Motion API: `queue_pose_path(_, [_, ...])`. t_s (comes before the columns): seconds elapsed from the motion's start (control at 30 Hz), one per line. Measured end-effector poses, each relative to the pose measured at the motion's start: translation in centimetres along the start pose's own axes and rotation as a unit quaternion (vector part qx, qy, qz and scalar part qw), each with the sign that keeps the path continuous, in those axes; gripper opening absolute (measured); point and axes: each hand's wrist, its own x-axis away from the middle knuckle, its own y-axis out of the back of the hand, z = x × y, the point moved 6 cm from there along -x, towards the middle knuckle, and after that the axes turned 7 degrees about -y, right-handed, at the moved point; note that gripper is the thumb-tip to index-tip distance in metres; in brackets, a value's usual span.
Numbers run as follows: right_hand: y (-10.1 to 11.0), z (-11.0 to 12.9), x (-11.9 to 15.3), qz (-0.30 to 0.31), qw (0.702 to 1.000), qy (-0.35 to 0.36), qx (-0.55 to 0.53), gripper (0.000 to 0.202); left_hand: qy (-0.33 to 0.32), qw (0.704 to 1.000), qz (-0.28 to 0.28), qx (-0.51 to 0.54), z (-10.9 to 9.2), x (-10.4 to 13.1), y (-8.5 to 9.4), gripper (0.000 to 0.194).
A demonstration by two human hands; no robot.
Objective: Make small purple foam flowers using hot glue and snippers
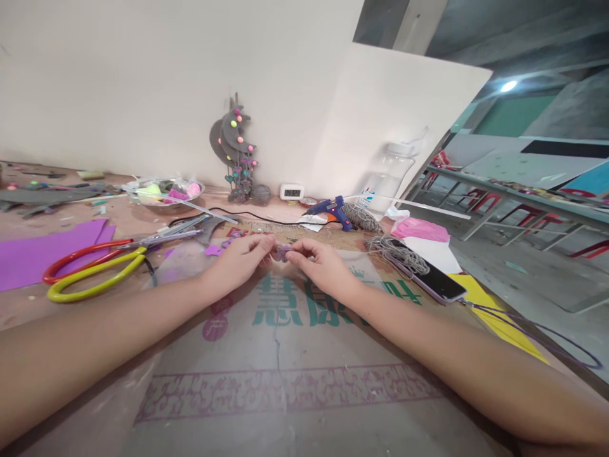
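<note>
A small purple-grey piece (282, 252) is pinched between my two hands above the printed plastic sheet (304, 355). My left hand (250, 257) has its thumb and fingertips together at the piece's left side. From the right, my right hand (320, 261) closes its thumb and index finger on the same piece. The piece is small and blurred, so its exact shape is unclear. Purple cut-outs (219, 247) lie just beyond my left hand. Grey yarn (399, 254) rests on a dark phone (432, 279) to the right.
Scissors (95, 266) with red and yellow handles lie left, near purple sheets (23, 260). A blue glue gun (335, 211), a clear bottle (387, 181), a small clock (292, 192), a bowl (164, 193) and a grey moon decoration (233, 149) stand behind. Yellow sheet (499, 317) lies right.
</note>
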Motion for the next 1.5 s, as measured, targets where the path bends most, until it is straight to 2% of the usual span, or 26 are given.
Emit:
queue_pose_path(0.13, [0.4,0.3,0.0,-0.02,1.0,0.008,-0.007,0.02,0.01,0.999,0.007,0.04,0.0,-0.1,-0.3,0.037])
queue_pose_path(0.37, [0.7,0.5,0.2,-0.023,1.0,0.01,-0.009,0.021,0.01,0.998,0.022,-0.049,-0.7,0.2,-0.2,0.027])
queue_pose_path(0.57, [1.0,0.3,0.1,-0.023,0.999,0.021,-0.031,0.027,0.013,0.999,0.001,-0.043,-0.5,0.0,0.0,0.021])
queue_pose_path(0.73, [0.6,0.2,0.2,-0.026,0.999,-0.006,0.029,0.02,0.01,0.998,-0.012,-0.065,-0.6,0.1,0.3,0.02])
queue_pose_path(0.87, [0.4,1.3,0.8,-0.027,0.993,0.056,0.098,0.024,0.007,0.998,-0.013,-0.068,-0.6,0.1,0.3,0.02])
queue_pose_path(1.03, [-0.7,2.0,1.2,0.023,0.972,0.145,0.185,0.025,-0.003,0.999,-0.001,-0.033,-0.4,0.0,0.1,0.021])
queue_pose_path(1.13, [-0.9,1.9,1.1,0.03,0.968,0.153,0.199,0.028,-0.003,1.0,-0.001,-0.026,-0.3,0.0,0.0,0.021])
queue_pose_path(1.2, [-0.3,1.5,0.8,0.005,0.978,0.125,0.167,0.03,0.002,1.0,-0.004,-0.022,-0.3,0.0,0.1,0.02])
queue_pose_path(1.3, [1.3,0.5,0.3,-0.059,0.994,0.078,0.043,0.034,0.004,1.0,-0.008,-0.006,-0.4,0.0,0.0,0.02])
queue_pose_path(1.37, [2.0,0.1,0.0,-0.089,0.993,0.066,-0.032,0.035,0.006,1.0,-0.008,-0.007,-0.5,0.1,0.0,0.02])
queue_pose_path(1.5, [1.9,-0.1,-0.2,-0.082,0.995,0.041,-0.042,0.024,-0.001,0.999,0.001,-0.033,-0.7,0.1,0.0,0.019])
